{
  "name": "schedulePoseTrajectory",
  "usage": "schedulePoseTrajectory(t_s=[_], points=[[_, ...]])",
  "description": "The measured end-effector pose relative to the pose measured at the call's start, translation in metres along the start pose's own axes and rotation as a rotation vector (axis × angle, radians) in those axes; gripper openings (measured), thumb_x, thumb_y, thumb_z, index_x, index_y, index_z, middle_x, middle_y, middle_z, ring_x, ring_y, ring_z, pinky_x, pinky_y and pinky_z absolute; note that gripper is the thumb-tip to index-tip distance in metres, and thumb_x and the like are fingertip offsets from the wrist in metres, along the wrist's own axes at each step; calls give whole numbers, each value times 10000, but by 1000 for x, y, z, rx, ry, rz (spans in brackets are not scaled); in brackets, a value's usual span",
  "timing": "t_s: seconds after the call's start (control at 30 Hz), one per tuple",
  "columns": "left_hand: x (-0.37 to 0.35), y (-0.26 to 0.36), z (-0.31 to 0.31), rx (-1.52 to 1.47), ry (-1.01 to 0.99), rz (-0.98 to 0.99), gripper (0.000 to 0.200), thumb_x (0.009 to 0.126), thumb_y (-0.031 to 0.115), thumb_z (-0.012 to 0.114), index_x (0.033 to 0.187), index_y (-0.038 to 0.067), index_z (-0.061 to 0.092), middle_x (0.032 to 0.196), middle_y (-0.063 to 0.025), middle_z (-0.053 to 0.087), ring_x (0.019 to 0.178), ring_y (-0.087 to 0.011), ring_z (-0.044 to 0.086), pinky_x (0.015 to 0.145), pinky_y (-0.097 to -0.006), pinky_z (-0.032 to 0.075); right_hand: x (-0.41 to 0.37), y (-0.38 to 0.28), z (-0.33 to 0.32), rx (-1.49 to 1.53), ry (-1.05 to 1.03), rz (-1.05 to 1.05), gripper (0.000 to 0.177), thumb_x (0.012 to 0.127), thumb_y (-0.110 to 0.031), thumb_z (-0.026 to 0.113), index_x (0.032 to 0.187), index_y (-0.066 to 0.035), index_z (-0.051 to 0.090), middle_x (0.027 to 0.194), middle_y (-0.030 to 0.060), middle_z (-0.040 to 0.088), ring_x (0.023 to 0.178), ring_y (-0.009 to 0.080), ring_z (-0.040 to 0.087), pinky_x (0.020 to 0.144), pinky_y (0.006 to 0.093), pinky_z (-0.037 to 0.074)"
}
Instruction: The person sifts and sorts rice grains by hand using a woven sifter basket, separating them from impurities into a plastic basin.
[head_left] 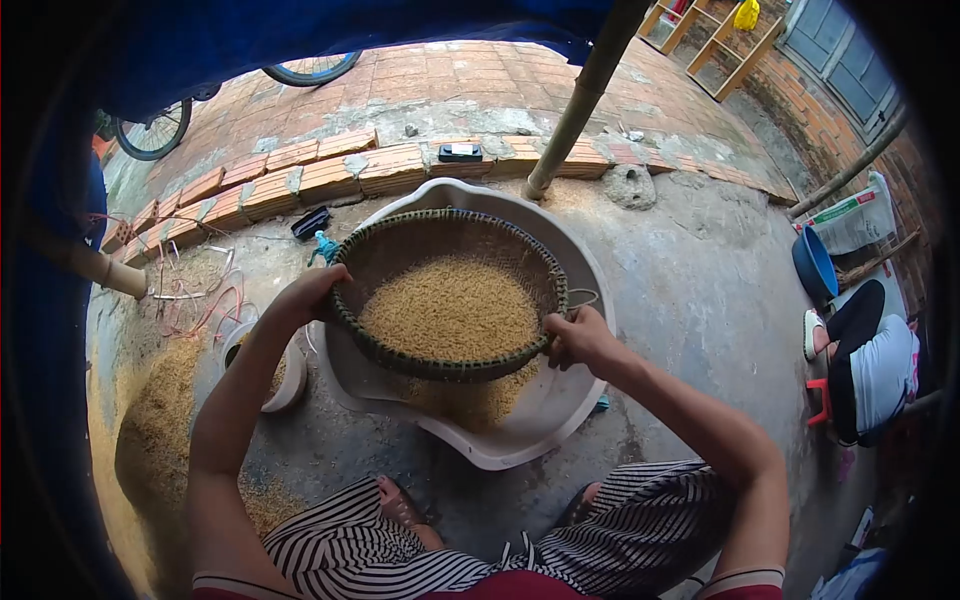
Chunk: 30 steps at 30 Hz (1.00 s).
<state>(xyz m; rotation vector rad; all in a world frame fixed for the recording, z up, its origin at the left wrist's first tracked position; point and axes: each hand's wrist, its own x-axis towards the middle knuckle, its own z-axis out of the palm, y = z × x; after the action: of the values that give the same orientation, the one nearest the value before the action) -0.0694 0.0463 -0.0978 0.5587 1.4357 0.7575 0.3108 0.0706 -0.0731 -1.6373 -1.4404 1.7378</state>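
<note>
Between my hands is a round woven sieve (395,362) with a dark bound rim, holding a layer of golden grain (450,305). My left hand (310,290) grips the rim at the left, and my right hand (582,338) is closed on the rim at the right, beside a small wire loop. Under the sieve stands a wide pale plastic basin (590,270). More grain (475,400) lies in the basin's near part, partly hidden by the sieve.
A husk pile (155,420) and a white bucket (290,380) are at the left. Bamboo poles (585,100) stand beyond the basin and at left. A brick edging (390,165) runs behind. At right, a person (880,370) sits on a red stool (818,400) near a blue tub (814,265).
</note>
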Motion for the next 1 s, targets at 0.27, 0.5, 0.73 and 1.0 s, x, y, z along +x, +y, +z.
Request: schedulePoseTrajectory(t_s=[0.27, 0.5, 0.73, 1.0], points=[[-16, -28, 64, 132, 107, 471, 321, 753, 128, 550, 1030, -2, 453, 793, -49, 511, 726, -123, 521, 626, -251, 456, 20, 46, -28, -176, 265, -65, 238, 741, -181, 496, 867, 18, 529, 629, 100, 556, 455, 149, 512, 393, 276, 399], [25, -44, 22, -195, 149, 401, 383, 746, 8, 444, 1129, 33, 436, 911, -64, 549, 826, -168, 560, 711, -319, 501, 59, 24, 7, -520, 631, -379, 410, 735, -245, 489, 1073, -15, 469, 874, 244, 584, 800, 378, 578, 715, 422, 440], [21, -47, 34, -370, 294, 485, 446, 672, -78, 409, 1100, 42, 432, 842, -52, 493, 696, -166, 497, 599, -308, 469, 55, 6, 15, -388, 679, -330, 335, 731, -257, 489, 971, -31, 547, 873, 220, 600, 859, 392, 561, 775, 453, 419], [-11, -25, 36, -330, 307, 553, 503, 657, -83, 389, 1149, 18, 418, 954, -79, 526, 760, -171, 540, 653, -279, 482, 24, -14, 18, -509, 690, -449, 282, 757, -177, 477, 952, 26, 465, 816, 253, 586, 799, 409, 563, 700, 466, 428]])
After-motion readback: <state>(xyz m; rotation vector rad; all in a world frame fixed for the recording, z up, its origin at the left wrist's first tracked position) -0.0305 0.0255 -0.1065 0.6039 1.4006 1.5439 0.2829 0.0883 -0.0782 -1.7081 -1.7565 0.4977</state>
